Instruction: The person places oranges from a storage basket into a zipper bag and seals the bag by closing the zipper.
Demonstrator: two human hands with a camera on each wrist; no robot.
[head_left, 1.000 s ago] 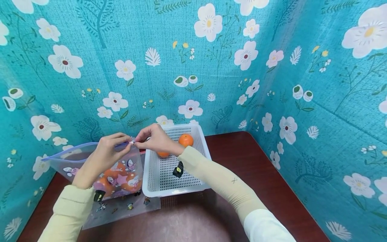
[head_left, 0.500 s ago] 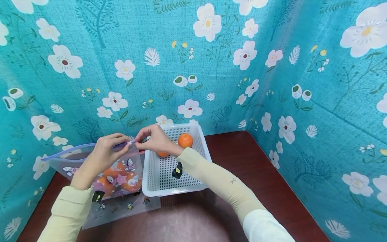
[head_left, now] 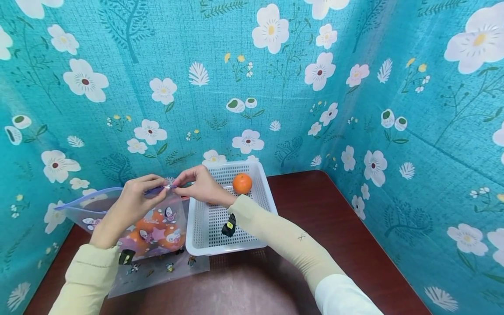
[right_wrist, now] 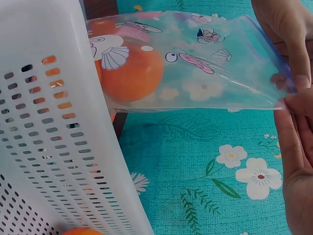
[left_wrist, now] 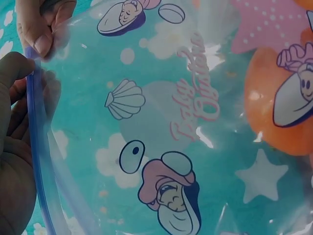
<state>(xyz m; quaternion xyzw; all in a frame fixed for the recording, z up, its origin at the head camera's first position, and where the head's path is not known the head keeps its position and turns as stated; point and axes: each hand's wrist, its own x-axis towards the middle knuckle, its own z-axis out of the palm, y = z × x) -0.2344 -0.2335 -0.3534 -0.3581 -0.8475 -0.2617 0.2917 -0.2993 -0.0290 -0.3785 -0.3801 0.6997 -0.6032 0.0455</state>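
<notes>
A clear zip bag (head_left: 173,223) with cartoon shells and stars printed on it holds several oranges, and its purple zip edge runs along the top. My left hand (head_left: 135,201) pinches that edge near the bag's right corner. Right beside it, thumb and fingers of my right hand (head_left: 201,183) pinch the corner end of the same edge. Left of my hands the bag's mouth gapes apart. In the left wrist view the purple zip strip (left_wrist: 38,147) passes between the fingers. The right wrist view shows an orange (right_wrist: 132,73) through the plastic.
A white perforated basket (head_left: 226,251) stands right of the bag, under my right forearm. In it lie an orange (head_left: 242,183) and another mostly hidden by my wrist. A flat printed bag (head_left: 157,278) lies beneath the filled one on the dark red table (head_left: 299,201). Flowered teal cloth surrounds the table.
My right hand and forearm have shifted slightly left and down, covering more of the second orange in the basket. Both hands keep pinching the zip edge, and the left has barely moved.
</notes>
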